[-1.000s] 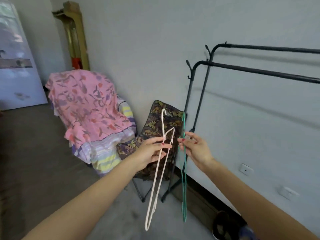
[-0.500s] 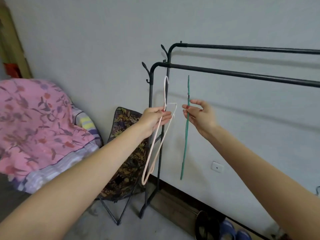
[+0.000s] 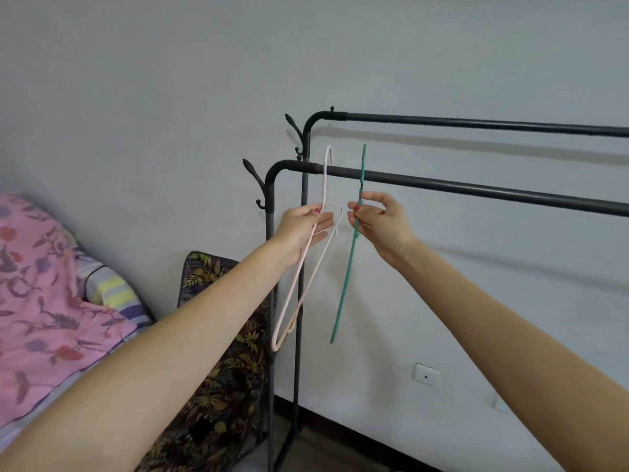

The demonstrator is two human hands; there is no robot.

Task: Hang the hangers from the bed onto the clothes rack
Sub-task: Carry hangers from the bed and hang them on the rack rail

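A black clothes rack (image 3: pixel 476 189) with two horizontal bars stands against the wall. My left hand (image 3: pixel 303 226) pinches a pale pink hanger (image 3: pixel 299 281) near its neck; its hook rises just above the near bar's left end. My right hand (image 3: pixel 381 223) pinches a green hanger (image 3: pixel 347 281), seen edge-on, with its hook also reaching above the near bar. Both hangers hang down in front of the rack. Neither hook rests on a bar.
A folding chair (image 3: pixel 221 369) with dark leaf-print fabric stands left of the rack's post. Pink floral bedding (image 3: pixel 44 294) lies at the left. Coat hooks (image 3: pixel 255 182) stick out from the rack's posts. A wall socket (image 3: pixel 425 375) sits low on the wall.
Both hands have lifted the hangers from waist height up to the near bar. My view has swung right, toward the rack.
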